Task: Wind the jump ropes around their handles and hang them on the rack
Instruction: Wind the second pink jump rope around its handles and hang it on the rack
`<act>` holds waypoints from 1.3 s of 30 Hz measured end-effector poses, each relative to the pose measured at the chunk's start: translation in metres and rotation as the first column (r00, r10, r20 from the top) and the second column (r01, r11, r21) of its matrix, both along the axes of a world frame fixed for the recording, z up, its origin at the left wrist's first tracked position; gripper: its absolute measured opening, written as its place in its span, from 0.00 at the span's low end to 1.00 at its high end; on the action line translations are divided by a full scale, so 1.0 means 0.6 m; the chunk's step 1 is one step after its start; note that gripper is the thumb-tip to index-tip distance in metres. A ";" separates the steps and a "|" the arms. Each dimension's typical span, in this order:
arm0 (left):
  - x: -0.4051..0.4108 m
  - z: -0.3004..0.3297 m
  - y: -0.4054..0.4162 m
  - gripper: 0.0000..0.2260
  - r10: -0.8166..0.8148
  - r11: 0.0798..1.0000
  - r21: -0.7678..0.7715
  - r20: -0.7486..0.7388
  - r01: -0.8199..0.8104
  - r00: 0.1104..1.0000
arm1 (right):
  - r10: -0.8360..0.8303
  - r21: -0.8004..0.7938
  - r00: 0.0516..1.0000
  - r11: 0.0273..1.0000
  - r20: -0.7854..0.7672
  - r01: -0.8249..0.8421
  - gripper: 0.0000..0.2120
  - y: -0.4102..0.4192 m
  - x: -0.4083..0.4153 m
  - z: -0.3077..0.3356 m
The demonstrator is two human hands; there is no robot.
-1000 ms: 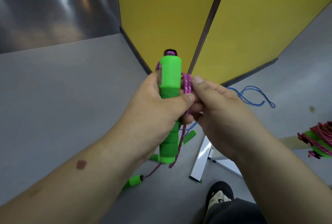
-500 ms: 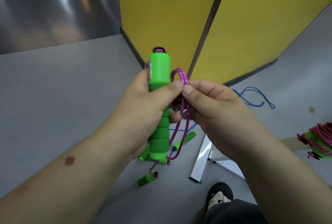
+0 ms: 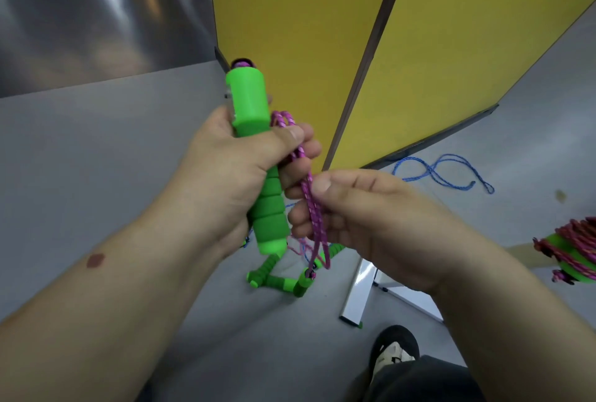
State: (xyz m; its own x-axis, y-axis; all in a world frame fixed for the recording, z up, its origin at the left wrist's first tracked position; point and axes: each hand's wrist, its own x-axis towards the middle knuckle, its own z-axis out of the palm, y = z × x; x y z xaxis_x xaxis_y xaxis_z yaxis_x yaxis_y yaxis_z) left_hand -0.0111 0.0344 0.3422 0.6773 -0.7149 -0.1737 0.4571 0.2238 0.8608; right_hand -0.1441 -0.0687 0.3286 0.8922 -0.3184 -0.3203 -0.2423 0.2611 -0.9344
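My left hand (image 3: 225, 169) grips a bright green jump-rope handle (image 3: 254, 150) held upright, thumb across its front. A pink braided rope (image 3: 311, 204) loops beside the handle. My right hand (image 3: 364, 217) pinches that rope between thumb and fingers, just right of the handle. The rope's strands hang down to the second green handle (image 3: 298, 283), which dangles near the floor beside another green handle (image 3: 263, 271). At the right edge hangs a wound green-and-pink jump rope (image 3: 572, 256).
A blue rope (image 3: 442, 172) lies loose on the grey floor by the yellow partition panels (image 3: 451, 46). A white metal rack foot (image 3: 358, 292) stands on the floor below my right hand. My shoe (image 3: 393, 353) is at the bottom.
My right hand slid down the pink rope, away from the handle top, drawing a loop out. The handle in my left hand shifted left and tilted, and the dangling handle swung right.
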 end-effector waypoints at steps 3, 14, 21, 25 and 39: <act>0.017 0.002 0.004 0.13 0.046 0.999 0.016 0.040 -0.047 0.998 | -0.026 -0.054 0.999 0.998 0.034 0.028 0.09 0.003 -0.001 0.003; -0.044 -0.024 0.003 0.17 -0.260 0.963 0.144 0.267 0.228 0.928 | -0.402 -0.084 0.889 0.900 0.218 0.427 0.09 -0.009 0.009 0.009; -0.021 -0.003 -0.003 0.14 -0.078 0.997 0.026 0.115 0.075 0.990 | -0.156 0.088 0.983 0.985 0.092 0.148 0.14 0.002 0.009 0.006; -0.002 -0.005 0.003 0.12 -0.016 0.999 0.050 0.149 0.009 0.989 | -0.072 -0.083 0.997 0.994 0.027 0.074 0.09 0.003 0.002 0.006; -0.045 -0.034 -0.002 0.17 -0.263 0.959 0.180 0.289 0.217 0.920 | -0.443 -0.011 0.873 0.891 0.202 0.454 0.11 -0.002 0.009 0.016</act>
